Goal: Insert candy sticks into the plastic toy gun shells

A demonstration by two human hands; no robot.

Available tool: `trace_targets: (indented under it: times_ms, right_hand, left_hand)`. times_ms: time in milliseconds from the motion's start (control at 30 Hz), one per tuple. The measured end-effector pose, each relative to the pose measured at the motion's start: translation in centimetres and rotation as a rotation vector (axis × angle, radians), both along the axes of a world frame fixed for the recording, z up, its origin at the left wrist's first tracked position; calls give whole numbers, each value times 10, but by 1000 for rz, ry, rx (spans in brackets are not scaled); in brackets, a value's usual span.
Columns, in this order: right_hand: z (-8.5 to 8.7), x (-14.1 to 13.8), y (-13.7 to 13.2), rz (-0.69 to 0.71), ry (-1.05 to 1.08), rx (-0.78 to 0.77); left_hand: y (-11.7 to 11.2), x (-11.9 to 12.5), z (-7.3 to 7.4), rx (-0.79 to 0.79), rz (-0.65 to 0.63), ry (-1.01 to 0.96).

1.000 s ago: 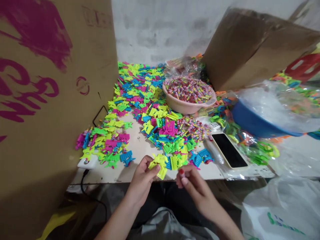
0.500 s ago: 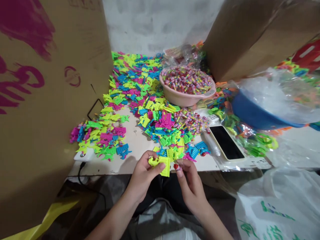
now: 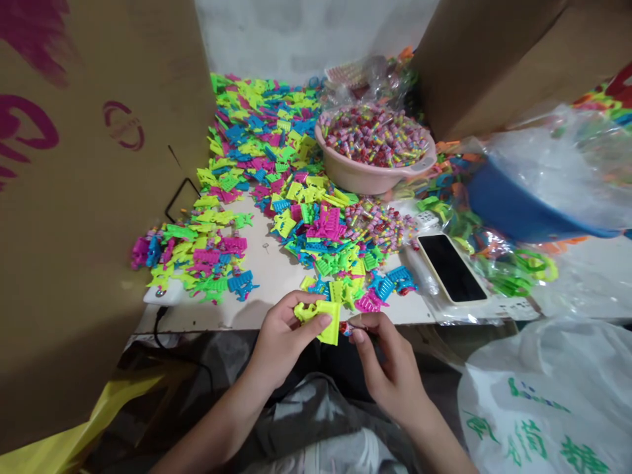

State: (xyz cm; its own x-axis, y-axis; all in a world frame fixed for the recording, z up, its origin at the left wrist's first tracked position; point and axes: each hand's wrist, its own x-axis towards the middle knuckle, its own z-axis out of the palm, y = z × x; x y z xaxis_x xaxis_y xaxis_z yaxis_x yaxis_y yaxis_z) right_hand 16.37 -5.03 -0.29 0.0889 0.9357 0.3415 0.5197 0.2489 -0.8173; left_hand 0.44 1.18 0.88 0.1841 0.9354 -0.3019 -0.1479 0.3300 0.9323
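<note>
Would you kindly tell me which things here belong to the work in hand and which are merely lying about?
In hand:
- left hand gripping yellow plastic piece
- right hand pinching small red-tipped piece
- loose plastic pieces
- pink basin of small pieces

Lying about:
- phone
- blue basin
- cardboard box
- white bag

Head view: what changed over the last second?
The right hand brought its small red-tipped piece leftward until it meets the yellow plastic toy held in the left hand; a second ago the two were apart. Neither hand let go of anything. The pink basin, phone and piles of coloured parts lie as before; only the camera tilted.
</note>
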Motion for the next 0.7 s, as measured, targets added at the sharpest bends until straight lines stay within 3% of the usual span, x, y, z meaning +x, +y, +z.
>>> trace_targets:
  times_ms: [400,600,700]
  right_hand:
    - [15,-5,-1,-22,-315,119]
    - [11,-8,0,-96,-367,188]
    - [14,-1,1,19,-291,131]
  left_hand:
    - [-17,4,4,256,118,70]
    - [-29,2,-8,389,32,140]
    - [-29,-4,-9,420,-30,158]
